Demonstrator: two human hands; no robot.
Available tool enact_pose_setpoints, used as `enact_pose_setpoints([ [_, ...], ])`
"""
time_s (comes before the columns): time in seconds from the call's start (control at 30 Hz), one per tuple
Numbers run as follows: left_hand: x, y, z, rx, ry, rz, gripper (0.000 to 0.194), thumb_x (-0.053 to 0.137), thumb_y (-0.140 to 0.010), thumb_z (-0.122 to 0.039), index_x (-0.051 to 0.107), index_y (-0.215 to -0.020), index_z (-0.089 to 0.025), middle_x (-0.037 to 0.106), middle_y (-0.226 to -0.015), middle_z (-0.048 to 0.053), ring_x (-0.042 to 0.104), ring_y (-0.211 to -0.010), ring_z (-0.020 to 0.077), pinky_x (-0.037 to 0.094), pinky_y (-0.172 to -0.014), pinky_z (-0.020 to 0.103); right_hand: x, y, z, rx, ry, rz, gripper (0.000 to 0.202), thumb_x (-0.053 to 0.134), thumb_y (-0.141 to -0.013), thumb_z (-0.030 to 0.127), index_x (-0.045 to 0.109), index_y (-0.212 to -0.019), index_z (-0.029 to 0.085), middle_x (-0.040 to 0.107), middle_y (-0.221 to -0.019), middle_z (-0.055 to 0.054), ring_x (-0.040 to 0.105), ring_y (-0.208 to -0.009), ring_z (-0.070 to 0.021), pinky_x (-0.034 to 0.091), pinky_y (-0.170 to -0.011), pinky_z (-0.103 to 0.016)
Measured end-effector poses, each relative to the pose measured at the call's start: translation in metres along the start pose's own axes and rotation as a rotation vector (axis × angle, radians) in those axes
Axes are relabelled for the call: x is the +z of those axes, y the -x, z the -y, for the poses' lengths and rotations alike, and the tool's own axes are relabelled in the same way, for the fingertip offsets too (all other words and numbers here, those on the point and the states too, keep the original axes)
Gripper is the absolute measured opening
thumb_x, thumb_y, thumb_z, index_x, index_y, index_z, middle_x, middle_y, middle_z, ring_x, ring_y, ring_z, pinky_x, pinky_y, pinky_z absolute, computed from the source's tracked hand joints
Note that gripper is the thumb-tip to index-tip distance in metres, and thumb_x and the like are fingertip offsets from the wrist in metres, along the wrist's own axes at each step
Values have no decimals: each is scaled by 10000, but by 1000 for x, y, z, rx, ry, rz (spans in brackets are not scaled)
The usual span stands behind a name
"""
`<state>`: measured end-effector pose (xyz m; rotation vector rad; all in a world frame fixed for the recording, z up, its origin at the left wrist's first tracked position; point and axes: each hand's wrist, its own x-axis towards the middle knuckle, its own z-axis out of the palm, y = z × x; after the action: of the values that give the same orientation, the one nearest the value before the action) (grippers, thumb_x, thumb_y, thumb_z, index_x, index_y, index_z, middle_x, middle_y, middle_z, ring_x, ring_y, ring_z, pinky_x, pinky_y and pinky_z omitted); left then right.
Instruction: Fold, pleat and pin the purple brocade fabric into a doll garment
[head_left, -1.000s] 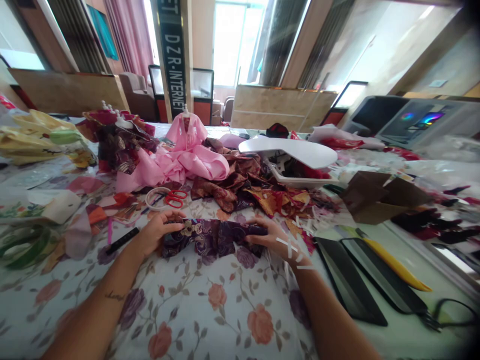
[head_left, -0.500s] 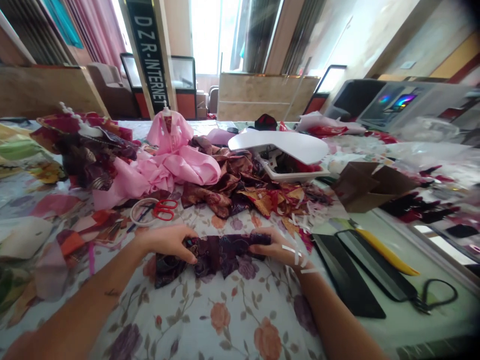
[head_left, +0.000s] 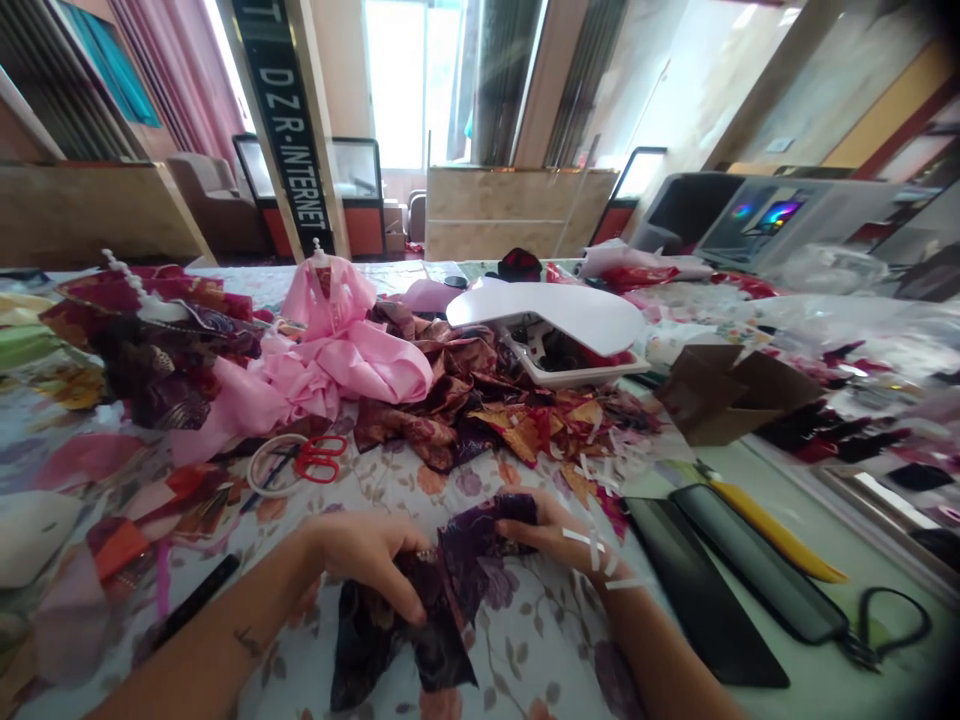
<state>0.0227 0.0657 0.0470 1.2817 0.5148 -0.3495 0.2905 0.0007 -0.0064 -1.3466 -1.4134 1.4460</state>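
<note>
A piece of dark purple patterned fabric point(head_left: 476, 565) stretches between my two hands just over the floral tablecloth point(head_left: 300, 640). My left hand point(head_left: 375, 560) grips its left part, thumb on top, with a loose end hanging toward me. Fingers closed, my right hand point(head_left: 536, 522) pinches the upper right end. White strips point(head_left: 589, 545) cling to my right wrist. Beyond my left hand lie red-handled scissors point(head_left: 321, 460) beside a white ring point(head_left: 274, 466). A black pen-like stick point(head_left: 196, 598) rests near my left forearm.
A doll form in a pink dress point(head_left: 330, 300) stands at the back left. Crumpled brown fabric point(head_left: 420, 430) and a white tray point(head_left: 585, 375) with a tilted lid sit mid-table. To the right are a black flat case point(head_left: 705, 590), a yellow tool point(head_left: 780, 530) and a brown paper bag point(head_left: 720, 400).
My left hand has moved down and nearer, bringing its part of the fabric along, so the piece now slants between my hands. My right hand has lowered slightly; the camera view has tilted up.
</note>
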Motion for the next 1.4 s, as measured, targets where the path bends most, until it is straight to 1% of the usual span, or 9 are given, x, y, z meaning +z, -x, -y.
enact_pose_setpoints([
  [0.13, -11, 8, 8, 79, 123, -111, 338, 782, -592, -312, 706, -902, -201, 676, -807, -19, 596, -674, 127, 491, -637, 209, 6, 2, 9, -19, -18, 6, 346, 718, -687, 493, 621, -775, 173, 586, -667, 15, 531, -630, -132, 438, -593, -249],
  [0.33, -20, 26, 5, 159, 190, -158, 376, 757, -645, -229, 664, -1008, -205, 680, -903, -2, 619, -777, 139, 483, -711, 215, 14, 5, 4, 14, -346, -127, 368, 790, -624, 415, 658, -864, 170, 653, -771, -19, 586, -681, -144, 492, -634, -258],
  [0.53, -20, 26, 10, 274, 244, -191, 583, 740, -677, -167, 554, -1225, -238, 661, -1077, 38, 623, -942, 189, 478, -834, 295, 15, 1, 7, -85, -639, -49, 290, 710, -742, 271, 634, -1013, 204, 636, -809, -5, 568, -577, -100, 499, -457, -194],
  [0.63, -15, 29, 25, 270, 270, -237, 539, 726, -709, -213, 564, -1222, -235, 663, -1087, 45, 622, -962, 199, 467, -848, 306, 15, 3, 10, -3, -685, 81, 367, 667, -787, 229, 582, -1144, 235, 644, -913, -23, 613, -639, -121, 550, -474, -219],
  [0.77, -8, 31, 41, 178, 142, -443, 343, 640, -785, -408, 651, -1073, -222, 679, -1017, 22, 613, -929, 191, 450, -804, 266, 11, 8, 12, 175, -650, 269, 421, 609, -841, 233, 509, -1248, 263, 644, -1023, -58, 664, -706, -171, 592, -470, -286],
  [0.97, -2, 20, 39, 68, -445, -780, 252, 630, -744, -360, 685, -940, -211, 667, -809, 5, 588, -782, 198, 407, -680, 249, 10, 12, 16, 178, -652, 249, 490, 604, -844, 234, 450, -1307, 278, 631, -1070, -62, 675, -766, -180, 596, -454, -268],
  [1.1, 15, 7, 16, 238, -568, -1051, 293, 625, -740, -311, 652, -1010, -200, 664, -928, 49, 594, -870, 234, 415, -778, 301, 13, 15, 19, 187, -709, 275, 540, 592, -852, 212, 391, -1350, 275, 645, -956, -35, 670, -696, -155, 607, -460, -284],
  [1.23, 39, -13, 0, 465, -606, -953, 361, 693, -690, -247, 597, -1037, -216, 603, -1093, 58, 548, -1022, 235, 385, -920, 323, 15, 15, 19, 173, -776, 272, 474, 576, -862, 210, 423, -1307, 255, 637, -973, -35, 673, -682, -151, 613, -456, -296],
  [1.4, 46, -37, 7, 477, -445, -894, 395, 719, -692, -392, 520, -979, -206, 553, -1129, 65, 519, -1050, 236, 382, -940, 346, 17, 13, 17, 193, -753, 248, 435, 571, -865, 241, 446, -1282, 245, 637, -956, -34, 667, -645, -144, 608, -441, -299],
])
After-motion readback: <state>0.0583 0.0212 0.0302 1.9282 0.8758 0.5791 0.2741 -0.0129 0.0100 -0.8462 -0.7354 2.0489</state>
